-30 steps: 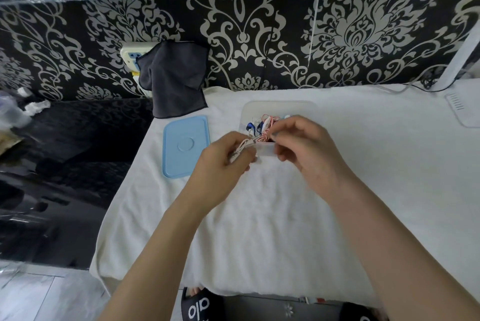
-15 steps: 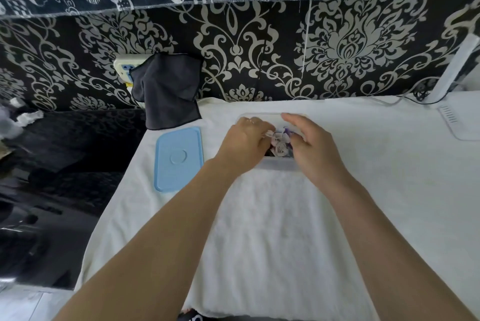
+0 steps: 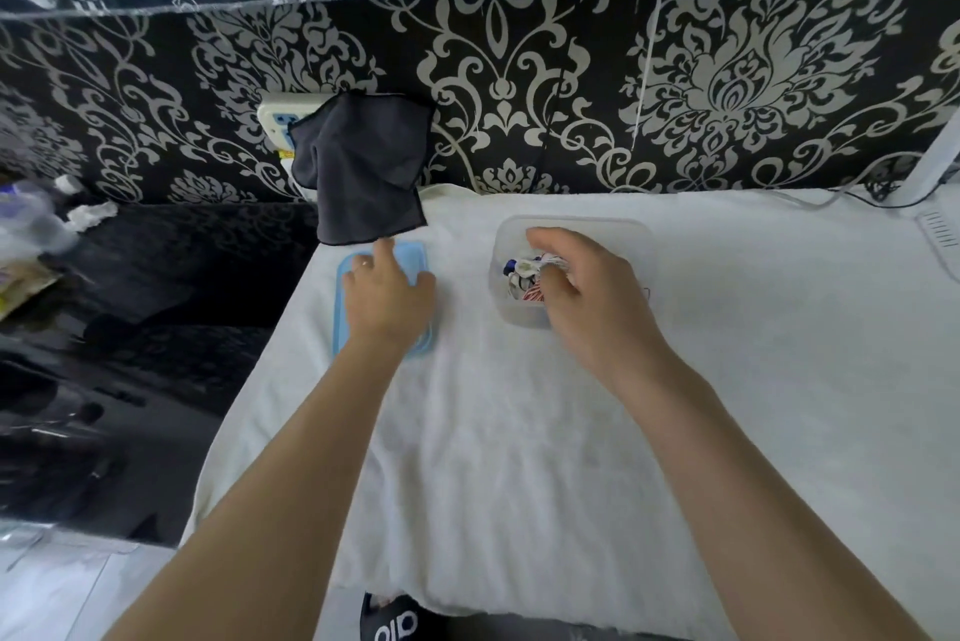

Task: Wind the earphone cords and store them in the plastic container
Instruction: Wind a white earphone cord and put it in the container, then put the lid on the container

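While cords point(image 3: 524, 271) sit boxed, left hand point(image 3: 387, 300) newly on lid point(image 3: 415, 258).

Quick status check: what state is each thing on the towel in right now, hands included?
plastic container: open, lid off, earphone cords inside
earphone cords: bundled in container
blue lid: flat on towel, beside container
left hand: resting on lid, fingers relaxed
right hand: over container, on the cords
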{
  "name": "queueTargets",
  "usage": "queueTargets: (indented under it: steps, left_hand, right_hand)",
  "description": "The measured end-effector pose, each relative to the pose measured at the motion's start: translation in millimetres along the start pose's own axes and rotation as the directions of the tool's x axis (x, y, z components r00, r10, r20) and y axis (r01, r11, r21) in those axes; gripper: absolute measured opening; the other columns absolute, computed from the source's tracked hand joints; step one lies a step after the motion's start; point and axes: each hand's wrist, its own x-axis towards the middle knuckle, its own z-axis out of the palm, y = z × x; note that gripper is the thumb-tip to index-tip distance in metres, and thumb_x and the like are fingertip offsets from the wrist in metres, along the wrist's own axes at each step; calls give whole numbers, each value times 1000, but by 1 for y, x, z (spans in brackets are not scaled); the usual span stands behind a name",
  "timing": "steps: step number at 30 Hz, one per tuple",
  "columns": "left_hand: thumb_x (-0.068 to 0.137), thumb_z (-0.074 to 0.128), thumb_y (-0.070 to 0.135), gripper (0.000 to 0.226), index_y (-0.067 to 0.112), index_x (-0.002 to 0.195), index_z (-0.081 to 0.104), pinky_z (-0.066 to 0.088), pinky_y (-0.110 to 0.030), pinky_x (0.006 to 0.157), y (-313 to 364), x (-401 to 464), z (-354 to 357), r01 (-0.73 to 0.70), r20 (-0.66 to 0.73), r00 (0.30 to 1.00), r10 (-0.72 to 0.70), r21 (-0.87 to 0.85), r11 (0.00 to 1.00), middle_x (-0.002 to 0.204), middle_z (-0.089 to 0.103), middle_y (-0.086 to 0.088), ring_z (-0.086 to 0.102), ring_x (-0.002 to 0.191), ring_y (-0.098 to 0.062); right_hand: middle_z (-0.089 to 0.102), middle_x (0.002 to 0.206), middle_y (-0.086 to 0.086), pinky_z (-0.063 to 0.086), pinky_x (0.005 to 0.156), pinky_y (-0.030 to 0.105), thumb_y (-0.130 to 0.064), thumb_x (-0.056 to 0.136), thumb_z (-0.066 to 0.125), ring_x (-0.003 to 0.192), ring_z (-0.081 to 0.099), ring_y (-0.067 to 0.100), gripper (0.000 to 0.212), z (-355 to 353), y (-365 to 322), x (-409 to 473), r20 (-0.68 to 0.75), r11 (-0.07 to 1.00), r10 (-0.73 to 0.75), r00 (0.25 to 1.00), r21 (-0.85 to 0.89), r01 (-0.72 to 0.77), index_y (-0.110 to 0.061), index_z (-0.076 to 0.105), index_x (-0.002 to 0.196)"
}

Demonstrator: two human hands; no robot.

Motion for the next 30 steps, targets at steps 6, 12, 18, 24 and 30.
queueTargets:
  steps: [6,12,18,24,30]
  left_hand:
    - [77,75,55,90,9,140,29,37,-46,107,-51,3,-8,314,41,944,-327,184,931,139,39,-21,39,132,-40]
    - [72,83,52,90,4,131,34,46,-44,103,-57,15,-15,335,136,924,-358,163,928,135,47,-20,48,129,-38]
    - [84,78,28,48,3,119,58,49,-38,83,-53,23,-43,208,184,964,-190,-84,974,110,63,-11,62,105,-34]
    - [94,55,6,12,6,104,49,33,-34,70,8,7,-77,-366,96,928,360,64,928,93,52,-10,49,89,-31]
    - [85,55,-6,19,10,95,52,48,-49,63,76,-24,-63,-829,-59,555,830,43,558,95,48,-7,49,82,-28]
  right_hand:
    - [53,147,7,35,108,29,-14,102,45,133,49,22,45,55,-29,-3,257,995,-43,965,-77,65,-12,47,147]
    - [49,150,9,37,107,32,-23,101,46,136,47,23,51,79,-30,2,406,992,100,909,-110,-60,-18,40,151]
    - [59,138,5,44,104,39,-24,99,49,124,57,24,44,63,-43,24,270,989,138,953,11,-146,-19,47,143]
    - [66,109,0,55,96,43,-33,97,54,100,68,20,30,9,-47,47,15,834,346,938,454,-314,-25,55,126]
    - [63,106,13,59,91,38,-33,100,54,100,67,25,18,-45,-40,63,63,554,499,864,744,-374,-16,61,102]
